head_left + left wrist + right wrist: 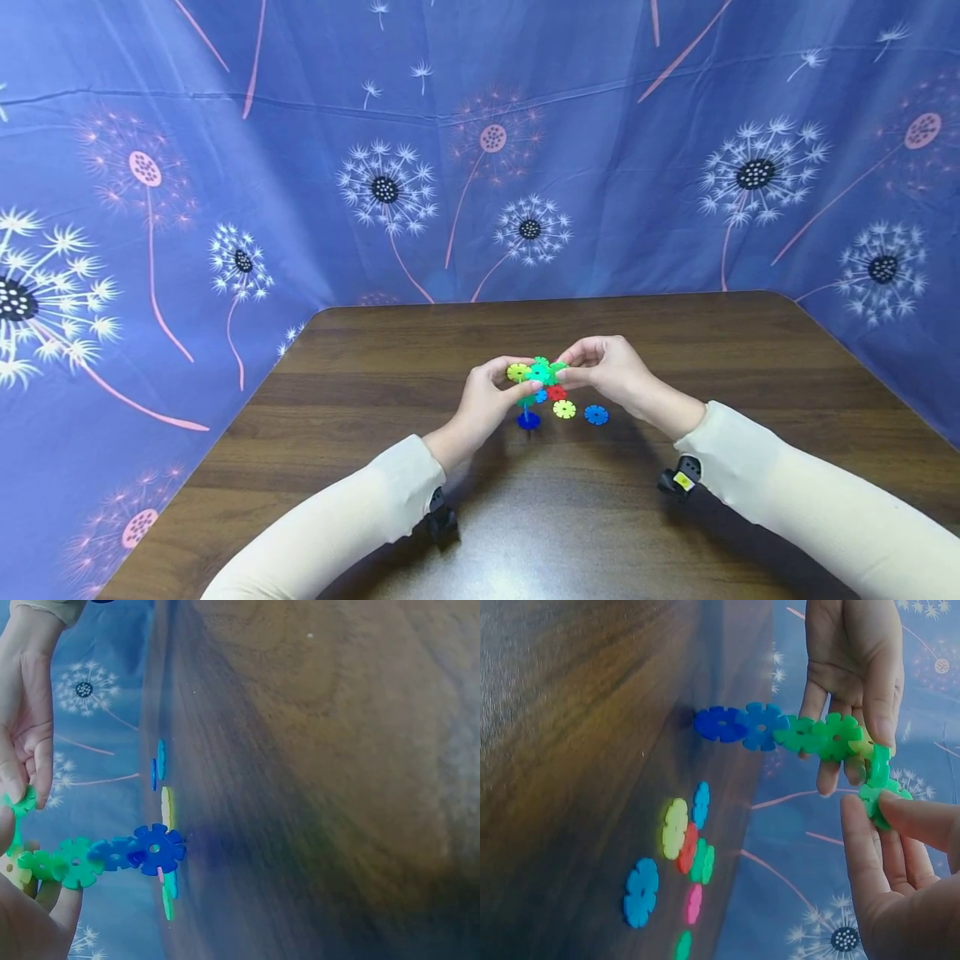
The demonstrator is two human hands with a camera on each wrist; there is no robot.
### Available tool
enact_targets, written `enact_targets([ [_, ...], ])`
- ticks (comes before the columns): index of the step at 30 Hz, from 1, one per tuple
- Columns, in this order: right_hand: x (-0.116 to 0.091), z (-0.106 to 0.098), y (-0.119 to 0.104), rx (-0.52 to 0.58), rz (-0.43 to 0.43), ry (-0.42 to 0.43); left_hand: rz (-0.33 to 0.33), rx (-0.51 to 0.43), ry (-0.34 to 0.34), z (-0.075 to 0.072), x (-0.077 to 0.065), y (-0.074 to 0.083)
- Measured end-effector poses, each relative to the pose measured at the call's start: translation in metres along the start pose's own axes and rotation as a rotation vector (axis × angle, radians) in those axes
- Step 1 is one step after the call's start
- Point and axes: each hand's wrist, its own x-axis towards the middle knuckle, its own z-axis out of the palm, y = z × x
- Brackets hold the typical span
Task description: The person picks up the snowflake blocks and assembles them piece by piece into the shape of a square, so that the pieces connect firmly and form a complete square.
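I pinch a chain of interlocked, notched plastic flower discs in green, blue and yellow point(836, 737) between both hands, up over the dark brown wood-grain table point(360, 383). My left hand point(480, 406) grips it near its yellow disc, thumb against fingers. My right hand point(611, 375) pinches the bright green notched disc point(882, 802) at the other end between thumb and fingertips. The chain's dark blue notched disc point(720, 724) hangs lowest; I cannot tell whether it touches the wood.

Loose flower discs lie close below my hands: a pale yellow plastic one point(564, 409), a mid-blue plastic one point(596, 415) to its right, and, just beyond the yellow, a red plastic one point(557, 392) and a light blue plastic one point(541, 395). Beside the red lies a green plastic disc point(702, 861), then a pink plastic one point(694, 904) and another green point(682, 946). From my head, the chain and my left hand block part of this group. Behind the table hangs a blue dandelion-print cloth point(300, 167).
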Motion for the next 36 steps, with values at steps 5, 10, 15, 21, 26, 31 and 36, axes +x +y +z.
enact_targets([
  [5,0.000,0.007,0.001,-0.002,0.008,0.056,0.005,-0.025,-0.001,-0.002,0.000,0.001],
  [10,0.001,0.011,0.001,0.016,0.006,0.102,-0.002,-0.005,-0.001,-0.001,0.000,0.006],
  [15,0.001,0.013,0.001,0.046,-0.006,0.079,-0.028,0.003,-0.018,-0.002,-0.004,0.018],
  [21,0.000,0.012,0.002,0.094,-0.018,0.060,-0.013,-0.004,-0.060,-0.003,-0.001,0.017],
  [26,-0.002,0.013,0.004,0.139,-0.013,0.065,-0.012,-0.025,-0.056,0.000,0.006,0.008],
  [31,-0.002,0.014,0.003,0.112,-0.004,0.031,-0.014,0.005,-0.032,0.003,0.009,0.007],
  [36,-0.002,0.010,0.004,0.068,0.013,-0.018,-0.039,0.020,0.012,0.003,0.008,0.007],
])
